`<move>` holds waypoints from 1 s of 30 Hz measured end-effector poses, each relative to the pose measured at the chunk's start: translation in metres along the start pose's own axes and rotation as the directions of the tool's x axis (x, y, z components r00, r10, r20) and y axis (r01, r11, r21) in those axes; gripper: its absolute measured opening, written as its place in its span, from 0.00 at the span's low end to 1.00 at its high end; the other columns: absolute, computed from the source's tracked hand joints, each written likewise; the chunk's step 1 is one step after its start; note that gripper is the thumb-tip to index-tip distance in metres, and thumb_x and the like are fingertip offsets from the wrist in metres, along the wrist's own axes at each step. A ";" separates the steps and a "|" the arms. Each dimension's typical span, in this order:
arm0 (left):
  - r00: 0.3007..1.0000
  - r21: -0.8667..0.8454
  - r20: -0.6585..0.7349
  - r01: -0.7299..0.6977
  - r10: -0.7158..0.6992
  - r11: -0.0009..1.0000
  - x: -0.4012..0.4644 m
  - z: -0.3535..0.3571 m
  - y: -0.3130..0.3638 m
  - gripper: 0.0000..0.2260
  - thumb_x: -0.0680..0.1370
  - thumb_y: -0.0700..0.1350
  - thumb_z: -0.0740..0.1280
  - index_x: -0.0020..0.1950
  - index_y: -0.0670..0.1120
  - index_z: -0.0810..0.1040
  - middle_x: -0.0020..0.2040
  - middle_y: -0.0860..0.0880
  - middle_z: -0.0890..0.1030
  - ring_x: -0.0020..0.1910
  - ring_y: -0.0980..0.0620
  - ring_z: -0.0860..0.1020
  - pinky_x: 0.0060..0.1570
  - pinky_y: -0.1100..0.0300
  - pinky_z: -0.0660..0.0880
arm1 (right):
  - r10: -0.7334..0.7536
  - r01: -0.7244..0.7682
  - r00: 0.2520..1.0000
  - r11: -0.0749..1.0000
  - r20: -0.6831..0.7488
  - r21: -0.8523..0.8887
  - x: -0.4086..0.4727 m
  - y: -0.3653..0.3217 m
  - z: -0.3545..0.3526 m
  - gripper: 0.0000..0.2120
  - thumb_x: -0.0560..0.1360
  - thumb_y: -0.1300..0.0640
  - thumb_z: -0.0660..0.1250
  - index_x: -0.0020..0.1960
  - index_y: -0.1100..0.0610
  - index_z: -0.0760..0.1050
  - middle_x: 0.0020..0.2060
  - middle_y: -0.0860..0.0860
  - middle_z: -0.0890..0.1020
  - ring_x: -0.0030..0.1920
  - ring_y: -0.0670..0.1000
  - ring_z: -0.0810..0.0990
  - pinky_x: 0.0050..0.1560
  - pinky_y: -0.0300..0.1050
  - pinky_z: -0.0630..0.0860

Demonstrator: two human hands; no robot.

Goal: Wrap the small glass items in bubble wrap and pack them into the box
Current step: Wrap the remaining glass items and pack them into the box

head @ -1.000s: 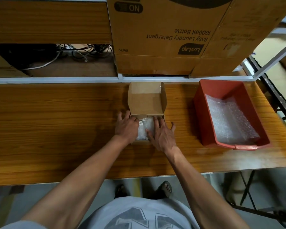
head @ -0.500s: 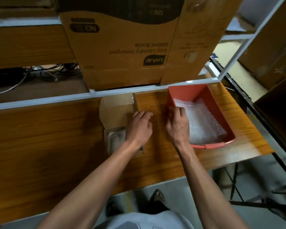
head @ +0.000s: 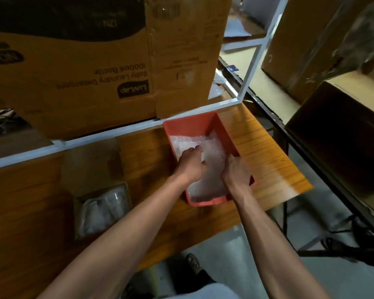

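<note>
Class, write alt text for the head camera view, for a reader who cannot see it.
A person's left hand and right hand reach into a red bin of bubble wrap on a wooden table. To the left sits a small open cardboard box holding wrapped items, and large cartons stand behind.

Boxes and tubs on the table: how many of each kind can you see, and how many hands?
Small cardboard box with wrapped items: 1
Red tub with bubble wrap: 1
Hands, left hand and right hand, both in the tub: 2
Total: 4
</note>
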State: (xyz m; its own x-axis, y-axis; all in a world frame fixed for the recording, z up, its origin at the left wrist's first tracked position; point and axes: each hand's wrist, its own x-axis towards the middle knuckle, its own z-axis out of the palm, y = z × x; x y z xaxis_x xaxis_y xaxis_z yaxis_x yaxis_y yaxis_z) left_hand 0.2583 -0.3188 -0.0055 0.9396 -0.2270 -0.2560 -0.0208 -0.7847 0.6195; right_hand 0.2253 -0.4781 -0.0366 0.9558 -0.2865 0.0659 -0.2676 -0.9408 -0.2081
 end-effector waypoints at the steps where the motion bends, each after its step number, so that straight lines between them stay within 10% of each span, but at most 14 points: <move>1: 0.999 -0.020 0.001 0.034 -0.034 0.999 0.007 0.004 0.003 0.23 0.82 0.48 0.68 0.77 0.46 0.71 0.72 0.44 0.77 0.69 0.42 0.77 0.69 0.53 0.75 | -0.010 0.010 1.000 0.999 -0.013 0.052 0.004 0.002 0.003 0.08 0.79 0.63 0.64 0.52 0.61 0.82 0.45 0.59 0.85 0.45 0.62 0.86 0.40 0.50 0.78; 7: 0.951 -0.451 0.030 0.287 -0.307 0.845 0.032 0.016 0.010 0.31 0.75 0.66 0.67 0.71 0.50 0.77 0.62 0.47 0.84 0.57 0.47 0.83 0.59 0.56 0.78 | -0.059 0.047 0.998 0.886 0.013 0.462 0.027 0.012 -0.007 0.10 0.76 0.57 0.67 0.36 0.58 0.76 0.34 0.59 0.83 0.40 0.63 0.82 0.37 0.48 0.71; 11: 0.943 -0.710 0.071 0.277 -0.325 0.648 0.039 0.018 0.014 0.37 0.66 0.74 0.72 0.65 0.50 0.79 0.53 0.47 0.88 0.48 0.50 0.86 0.52 0.51 0.85 | -0.189 0.148 0.982 0.828 0.022 0.542 0.022 0.004 -0.017 0.07 0.77 0.53 0.68 0.49 0.53 0.84 0.40 0.51 0.87 0.44 0.54 0.84 0.43 0.46 0.73; 15: 0.932 -0.728 0.023 0.263 -0.361 0.633 0.038 0.009 0.021 0.30 0.71 0.60 0.74 0.66 0.45 0.75 0.56 0.47 0.85 0.46 0.48 0.86 0.51 0.52 0.84 | -0.353 0.167 0.922 0.731 0.157 0.661 0.018 0.002 -0.025 0.14 0.78 0.50 0.69 0.62 0.45 0.83 0.46 0.43 0.87 0.38 0.43 0.83 0.45 0.42 0.76; 22: 0.962 -0.797 0.100 0.229 -0.252 0.558 0.022 -0.027 0.009 0.03 0.82 0.42 0.68 0.54 0.44 0.82 0.50 0.48 0.84 0.52 0.48 0.82 0.55 0.51 0.79 | -0.050 -0.118 0.986 0.471 0.160 0.874 0.021 0.001 -0.028 0.08 0.84 0.50 0.68 0.61 0.50 0.80 0.55 0.45 0.84 0.53 0.41 0.80 0.51 0.37 0.74; 25: 0.978 -0.892 0.191 0.209 -0.085 0.400 0.000 -0.045 0.005 0.10 0.86 0.41 0.60 0.56 0.43 0.81 0.48 0.46 0.86 0.45 0.51 0.86 0.46 0.58 0.81 | -0.042 -0.245 0.958 0.398 0.284 0.884 0.026 -0.005 -0.026 0.14 0.84 0.44 0.66 0.66 0.50 0.76 0.59 0.47 0.82 0.62 0.51 0.81 0.61 0.47 0.77; 30: 0.981 -0.949 0.195 0.184 0.019 0.257 -0.021 -0.063 -0.012 0.18 0.87 0.47 0.57 0.70 0.39 0.76 0.59 0.40 0.82 0.60 0.41 0.81 0.67 0.47 0.75 | -0.279 -0.553 0.757 0.207 0.591 0.807 0.022 -0.021 -0.027 0.36 0.75 0.25 0.66 0.75 0.44 0.71 0.63 0.52 0.82 0.63 0.55 0.82 0.67 0.55 0.76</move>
State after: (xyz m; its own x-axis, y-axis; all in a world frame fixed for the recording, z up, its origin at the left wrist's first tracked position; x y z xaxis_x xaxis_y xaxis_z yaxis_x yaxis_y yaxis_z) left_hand 0.2601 -0.2685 0.0392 0.8544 -0.3502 -0.3838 0.4913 0.3042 0.8162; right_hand 0.2492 -0.4694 -0.0039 0.8702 0.1523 -0.4686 -0.4862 0.1101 -0.8669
